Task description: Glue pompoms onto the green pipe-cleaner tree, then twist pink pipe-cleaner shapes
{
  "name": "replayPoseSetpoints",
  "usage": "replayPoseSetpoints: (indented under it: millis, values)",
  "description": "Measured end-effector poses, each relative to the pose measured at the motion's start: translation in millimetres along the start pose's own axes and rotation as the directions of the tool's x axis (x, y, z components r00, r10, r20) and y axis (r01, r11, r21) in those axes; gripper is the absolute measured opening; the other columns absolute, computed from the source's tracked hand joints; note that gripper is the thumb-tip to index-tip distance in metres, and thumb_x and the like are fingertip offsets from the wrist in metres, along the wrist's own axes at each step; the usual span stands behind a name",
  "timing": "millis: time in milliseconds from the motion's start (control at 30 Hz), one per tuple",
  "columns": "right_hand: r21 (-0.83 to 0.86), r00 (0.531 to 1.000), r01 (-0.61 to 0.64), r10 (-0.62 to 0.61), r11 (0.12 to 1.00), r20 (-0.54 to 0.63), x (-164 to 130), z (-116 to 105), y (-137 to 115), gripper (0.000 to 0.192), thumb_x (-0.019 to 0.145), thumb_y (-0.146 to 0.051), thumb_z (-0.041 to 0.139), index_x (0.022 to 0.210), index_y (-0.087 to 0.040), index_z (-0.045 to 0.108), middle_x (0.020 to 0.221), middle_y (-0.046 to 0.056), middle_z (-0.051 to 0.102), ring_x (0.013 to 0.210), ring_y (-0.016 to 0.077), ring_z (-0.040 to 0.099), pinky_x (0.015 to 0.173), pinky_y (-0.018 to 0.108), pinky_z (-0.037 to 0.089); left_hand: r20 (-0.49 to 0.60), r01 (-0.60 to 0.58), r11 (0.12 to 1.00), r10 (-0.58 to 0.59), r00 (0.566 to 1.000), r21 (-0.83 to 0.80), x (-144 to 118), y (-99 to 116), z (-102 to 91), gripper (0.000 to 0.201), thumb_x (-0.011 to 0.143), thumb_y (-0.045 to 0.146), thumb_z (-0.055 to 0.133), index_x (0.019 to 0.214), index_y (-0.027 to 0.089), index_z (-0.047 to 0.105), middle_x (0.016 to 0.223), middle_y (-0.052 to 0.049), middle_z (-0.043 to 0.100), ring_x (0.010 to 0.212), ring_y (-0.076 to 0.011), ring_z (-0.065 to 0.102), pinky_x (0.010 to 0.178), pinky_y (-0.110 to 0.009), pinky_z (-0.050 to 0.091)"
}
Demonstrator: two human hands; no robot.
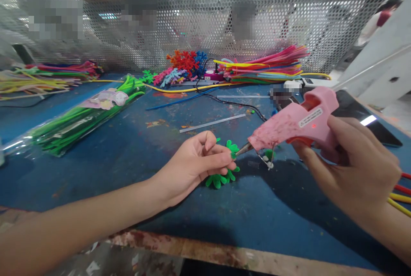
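Left hand (pixel 195 162) half hides the green pipe-cleaner shape (pixel 221 178).

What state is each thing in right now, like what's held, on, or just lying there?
Left hand: pinching the green pipe-cleaner leaf shape against the blue table.
Right hand: gripping the pink plastic glue gun.
Glue gun: red light lit, metal nozzle at the leaf shape.
Clear glue stick: lying loose.
Bag of green pipe cleaners: lying flat on the table.
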State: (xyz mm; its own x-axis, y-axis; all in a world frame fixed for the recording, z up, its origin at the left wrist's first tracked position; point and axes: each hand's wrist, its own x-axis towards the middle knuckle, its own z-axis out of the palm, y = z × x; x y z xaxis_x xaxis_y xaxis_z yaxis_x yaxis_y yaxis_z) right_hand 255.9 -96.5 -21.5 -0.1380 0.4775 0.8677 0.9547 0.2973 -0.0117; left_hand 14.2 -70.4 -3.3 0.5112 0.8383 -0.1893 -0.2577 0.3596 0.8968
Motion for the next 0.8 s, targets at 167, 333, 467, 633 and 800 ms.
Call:
replayPoseSetpoints:
  millis: [167, 333, 467, 633, 800]
  values:
    - [-0.007, 1.0, 0.008, -0.008, 1.0, -0.011, 0.6, 0.7, 1.1, 0.035, 0.082, -0.04, 0.058, 0.097, -0.008, 0.06, 0.083, 0.012, 0.066, 0.076, 0.0202, 0.064, 0.046, 0.03, 0.029, 0.004, -0.001, 1.0, 0.001, 1.0, -0.003, -0.4, 0.5, 0.1, 0.039, 0.072, 0.006, 0.069, 0.068, 0.017, 0.032, 0.063, 0.005, 0.063, 0.06, -0.0055, 0.063, 0.055, -0.01, 0.05]
    - [-0.014, 1.0, 0.005, -0.006, 1.0, -0.01, 0.7, 0.3, 1.1, 0.036, 0.083, -0.04, 0.057, 0.097, -0.007, 0.061, 0.083, 0.014, 0.066, 0.075, 0.0206, 0.064, 0.046, 0.03, 0.03, 0.002, 0.003, 1.0, -0.003, 1.0, 0.01, -0.1, 0.2, 0.4, 0.04, 0.072, 0.006, 0.069, 0.068, 0.018, 0.031, 0.063, 0.005, 0.063, 0.059, -0.0053, 0.063, 0.055, -0.01, 0.05]
    - [-0.023, 1.0, 0.009, -0.009, 1.0, -0.016, 0.1, -0.3, 0.7, 0.034, 0.082, -0.037, 0.06, 0.096, -0.006, 0.061, 0.083, 0.014, 0.066, 0.076, 0.0213, 0.064, 0.048, 0.03, 0.033, -0.003, 0.012, 1.0, -0.011, 1.0, 0.016, 0.3, 1.0, 0.2, 0.04, 0.073, 0.007, 0.068, 0.068, 0.018, 0.03, 0.063, 0.005, 0.063, 0.059, -0.0052, 0.063, 0.055, -0.01, 0.05]
    - [-0.037, 0.999, 0.019, -0.02, 0.999, -0.038, -0.9, 0.0, 0.7, 0.031, 0.08, -0.036, 0.062, 0.095, -0.009, 0.061, 0.083, 0.013, 0.066, 0.074, 0.0199, 0.063, 0.05, 0.029, 0.034, 0.001, 0.021, 1.0, -0.021, 1.0, 0.022, -1.1, 0.5, 1.1, 0.041, 0.074, 0.009, 0.068, 0.068, 0.018, 0.029, 0.064, 0.005, 0.064, 0.06, -0.0054, 0.063, 0.055, -0.01, 0.049]
    - [-0.048, 0.998, -0.029, 0.027, 0.998, -0.049, -0.5, 0.6, 3.2, 0.033, 0.08, -0.039, 0.061, 0.096, -0.01, 0.059, 0.078, 0.009, 0.061, 0.071, 0.019, 0.06, 0.05, 0.03, 0.031, 0.032, 0.021, 0.997, -0.024, 0.999, 0.07, -6.4, 2.2, 5.7, 0.042, 0.072, 0.011, 0.069, 0.068, 0.019, 0.028, 0.063, 0.006, 0.063, 0.06, -0.0054, 0.062, 0.052, -0.01, 0.045]
